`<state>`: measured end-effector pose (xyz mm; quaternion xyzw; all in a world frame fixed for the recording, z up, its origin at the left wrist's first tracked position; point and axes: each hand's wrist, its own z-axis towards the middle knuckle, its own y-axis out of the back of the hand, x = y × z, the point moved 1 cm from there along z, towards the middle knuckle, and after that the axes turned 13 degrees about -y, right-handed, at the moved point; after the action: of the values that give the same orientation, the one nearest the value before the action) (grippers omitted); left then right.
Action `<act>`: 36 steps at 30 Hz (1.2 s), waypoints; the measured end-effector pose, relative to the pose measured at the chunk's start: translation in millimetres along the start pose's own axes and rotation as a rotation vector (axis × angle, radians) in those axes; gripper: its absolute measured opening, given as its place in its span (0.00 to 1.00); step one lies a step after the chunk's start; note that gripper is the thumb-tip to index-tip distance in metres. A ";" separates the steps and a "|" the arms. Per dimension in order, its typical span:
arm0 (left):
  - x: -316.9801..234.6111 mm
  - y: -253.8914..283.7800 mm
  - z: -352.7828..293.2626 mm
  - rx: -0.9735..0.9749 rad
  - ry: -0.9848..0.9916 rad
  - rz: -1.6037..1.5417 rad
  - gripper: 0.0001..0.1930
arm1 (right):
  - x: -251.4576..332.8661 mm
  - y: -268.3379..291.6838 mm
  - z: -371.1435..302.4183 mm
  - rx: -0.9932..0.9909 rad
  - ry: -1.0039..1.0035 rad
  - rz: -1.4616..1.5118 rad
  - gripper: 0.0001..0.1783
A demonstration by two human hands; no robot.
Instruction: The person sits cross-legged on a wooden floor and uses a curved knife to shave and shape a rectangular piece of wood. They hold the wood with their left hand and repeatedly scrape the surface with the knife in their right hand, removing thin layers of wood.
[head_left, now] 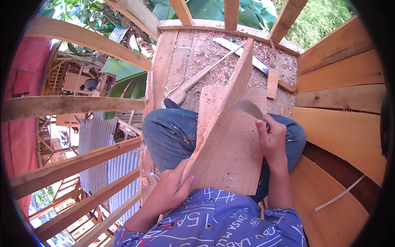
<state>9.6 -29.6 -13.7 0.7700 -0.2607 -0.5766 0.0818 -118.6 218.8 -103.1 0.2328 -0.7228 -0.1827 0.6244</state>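
Observation:
A wide wooden board (230,148) stands tilted over my lap, its rough edge running from near my waist up and away to the right. My left hand (175,183) grips the board's near end, thumb on the face and fingers round the edge. In my right hand (273,138) is a knife (248,108) with a broad curved blade, held in a closed fist. The blade lies close to the board's face, pointing left; whether it touches the wood I cannot tell. Most of the handle is hidden by my fingers.
Wood shavings cover the plank floor (168,53). On it lie a handsaw (224,42), a long wooden stick (197,76) and a small wood offcut (272,83). Railing slats (74,106) run along the left; an orange plank wall (337,119) rises on the right. Corrugated sheets lie beyond the railing.

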 end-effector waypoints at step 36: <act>-12.0 -12.1 4.9 0.005 0.037 0.077 0.23 | 15.4 -29.8 -14.4 0.059 0.094 -0.153 0.32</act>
<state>6.4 -12.6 -10.4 0.7702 -0.2900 -0.5579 0.1068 -102.8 186.0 -104.9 0.3140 -0.6778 -0.1977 0.6348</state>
